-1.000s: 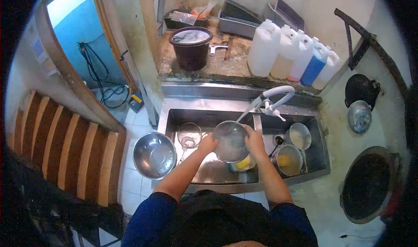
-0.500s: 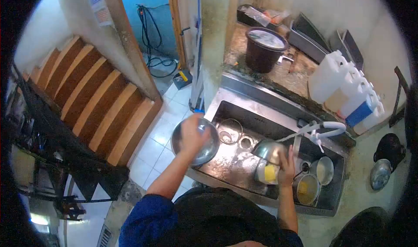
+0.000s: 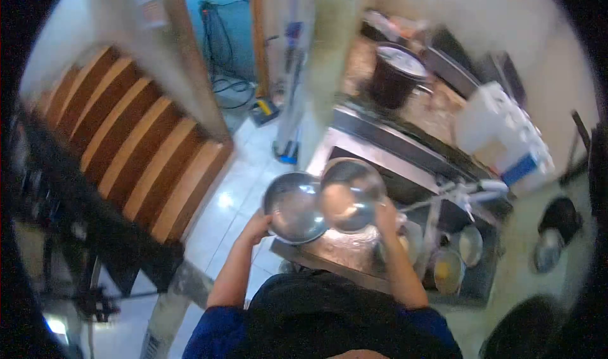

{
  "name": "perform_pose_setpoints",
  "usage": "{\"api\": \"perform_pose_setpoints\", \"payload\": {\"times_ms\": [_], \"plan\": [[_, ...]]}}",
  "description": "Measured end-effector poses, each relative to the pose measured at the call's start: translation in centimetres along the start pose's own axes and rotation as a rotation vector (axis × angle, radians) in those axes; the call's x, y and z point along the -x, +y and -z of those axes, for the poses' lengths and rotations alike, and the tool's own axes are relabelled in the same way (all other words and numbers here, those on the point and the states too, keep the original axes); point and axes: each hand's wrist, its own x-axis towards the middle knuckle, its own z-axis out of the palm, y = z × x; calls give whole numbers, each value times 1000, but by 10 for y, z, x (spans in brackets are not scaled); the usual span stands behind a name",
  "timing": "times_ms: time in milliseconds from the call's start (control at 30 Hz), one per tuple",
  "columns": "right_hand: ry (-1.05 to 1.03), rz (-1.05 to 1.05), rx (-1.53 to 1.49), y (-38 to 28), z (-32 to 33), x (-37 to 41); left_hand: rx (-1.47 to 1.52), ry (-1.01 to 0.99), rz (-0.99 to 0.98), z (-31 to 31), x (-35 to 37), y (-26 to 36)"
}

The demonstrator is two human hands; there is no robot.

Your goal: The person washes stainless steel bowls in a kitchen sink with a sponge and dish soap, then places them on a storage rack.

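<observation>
My left hand (image 3: 256, 228) grips the left rim of a shiny metal bowl (image 3: 292, 208), fingers closed on its edge. On the other side, my right hand (image 3: 385, 218) is closed on the right rim of a second metal bowl (image 3: 351, 194), somewhat blurred by motion. Both bowls are tilted so their insides face me, and their inner edges overlap in this view. They are held over the left end of a steel sink (image 3: 347, 250), the left one partly over the tiled floor.
Pots (image 3: 448, 273) stand at the sink's right end, near a white faucet (image 3: 475, 191). Behind the sink, a counter bears a dark bucket (image 3: 391, 83) and several white jugs (image 3: 484, 115). Wooden stairs (image 3: 133, 150) rise to the left; a blue-ended pole (image 3: 288, 153) leans by the wall.
My right hand has lifted a bowl out of the sink and brought it left beside the other. My left hand has shifted from over its bowl to that bowl's left rim.
</observation>
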Motion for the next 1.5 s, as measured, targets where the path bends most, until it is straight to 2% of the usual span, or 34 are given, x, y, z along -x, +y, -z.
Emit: {"api": "perform_pose_setpoints", "payload": {"times_ms": [67,133,167,200,267,300,333,400,467,500,533,567,633,667,700,733,767,800,867,900,933,1000,1100,1133,1200,1233,1300,1400,1500], "plan": [[-56,36,184,-14,-43,-9,79,-65,-83,-12,12,12],[-132,37,233,-2,-86,-13,165,-145,4,9,2,-4],[-119,136,255,7,-104,-10,178,-152,13,9,2,-4],[-115,242,279,10,-114,-9,192,-197,18,14,0,-7],[-190,93,274,-22,-103,6,237,-268,30,25,-2,-15],[-97,198,214,-28,-95,9,263,-260,26,29,-3,-20],[-84,241,215,-42,-70,12,293,-247,19,31,-1,-23],[-97,-37,-122,4,-33,-3,331,-209,-27,32,14,-30],[73,-199,-606,59,31,-6,349,-150,-111,30,37,-35],[236,-250,-741,95,70,-10,330,-127,-118,28,46,-37],[239,1,-960,169,115,-27,326,-99,-115,25,51,-36],[375,-19,-978,182,164,-38,328,-64,-69,18,58,-37],[418,-48,-868,176,217,-75,386,61,-48,2,69,-52],[346,-65,-800,166,213,-103,430,145,-51,-5,79,-64],[251,-82,-727,152,194,-133,491,180,-151,-27,104,-55],[120,-95,-648,128,160,-156,373,192,-197,-36,107,-70],[-27,-111,-565,106,123,-170,579,309,-169,-50,109,-83],[-203,-120,-491,84,80,-176,601,340,-260,-54,97,-113],[-574,-102,-354,51,-5,-171,755,501,-392,-106,130,-79],[-761,-71,-277,37,-41,-161,789,627,-446,-121,136,-81],[-924,-24,-206,26,-74,-145,871,601,-465,-122,136,-101],[-1227,100,-62,8,-125,-95,940,723,-540,-153,178,-109],[-1601,285,121,-14,-181,-14,1100,873,-640,-151,208,-180],[-1733,348,178,-21,-199,15,1093,965,-668,-165,235,-171],[-1924,475,261,-33,-229,77,1225,1241,-457,-155,265,-199],[-2014,538,294,-37,-243,108,1252,1275,-535,-155,273,-212],[-2172,669,357,-46,-267,177,1285,1346,-695,-148,294,-245],[-2346,844,432,-52,-301,270,1321,1377,-676,-131,334,-276],[-2426,987,519,-54,-337,341,1441,1648,-755,-130,381,-256]]}}
